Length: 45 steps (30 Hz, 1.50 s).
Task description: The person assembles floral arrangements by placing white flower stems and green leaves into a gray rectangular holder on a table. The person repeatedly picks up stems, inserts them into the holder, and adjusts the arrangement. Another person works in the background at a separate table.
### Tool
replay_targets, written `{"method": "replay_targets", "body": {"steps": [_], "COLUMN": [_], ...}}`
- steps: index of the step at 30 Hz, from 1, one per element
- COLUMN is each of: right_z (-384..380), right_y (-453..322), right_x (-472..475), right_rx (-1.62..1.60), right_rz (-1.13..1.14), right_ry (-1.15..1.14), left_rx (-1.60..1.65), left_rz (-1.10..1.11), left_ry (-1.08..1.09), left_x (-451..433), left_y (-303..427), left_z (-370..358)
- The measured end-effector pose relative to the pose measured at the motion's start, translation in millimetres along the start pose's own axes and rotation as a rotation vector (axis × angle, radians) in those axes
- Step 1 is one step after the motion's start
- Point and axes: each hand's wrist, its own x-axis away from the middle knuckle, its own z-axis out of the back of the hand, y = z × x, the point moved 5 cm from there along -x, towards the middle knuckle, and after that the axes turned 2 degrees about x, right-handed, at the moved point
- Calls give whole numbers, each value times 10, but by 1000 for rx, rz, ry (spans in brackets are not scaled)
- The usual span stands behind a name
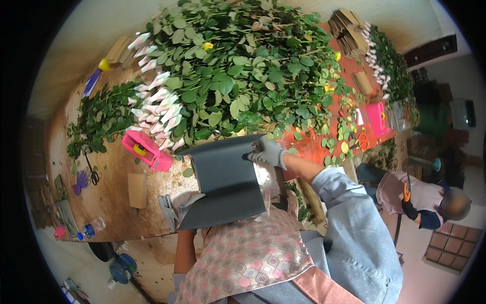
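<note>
A dark grey flexible sheet (228, 167), bent across its middle, lies before me over the table's front edge and my patterned apron. My right hand (267, 152), in a grey glove, grips its upper right edge, with clear plastic showing beneath. My left hand (190, 226) is mostly hidden under the sheet's lower left corner; only the wrist and forearm show, so its fingers cannot be judged. Behind the sheet lies a large heap of leafy stems (235, 76), with white-and-pink wrapped flower heads (163, 102) at its left side.
On the wooden table (110, 190) are a pink tape dispenser (148, 150), a cardboard piece (137, 190), black scissors (93, 174), a metal stapler (167, 212) and a plastic bottle (93, 228). Orange-handled scissors (363, 141) lie right. A co-worker (417, 193) stands at the far right, holding orange-handled scissors.
</note>
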Motion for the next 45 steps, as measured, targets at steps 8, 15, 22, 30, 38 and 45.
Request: {"method": "replay_targets", "body": {"steps": [8,15,22,30,38,45], "right_z": [840,189,734,557,291,732], "right_y": [629,168,475,-394,-1065,-529], "right_x": [-86,155,130,228,53,617], "right_rx": [-483,-320,-590,-500,-269,-320], "right_rz": [66,239,131,384,296,352], "right_ry": [227,109,178,65,80,391], "left_rx": [-218,-382,-489,-461,-563,-347], "left_rz": [-178,-302,-159,-119,-194,-263], "left_ry": [-19,-60,-106,-82,-110,76], "left_x": [-91,-97,-106,-24,-40,13], "left_y": [301,338,331,272,75,324], "left_z": [90,99,117,161,186,115]}}
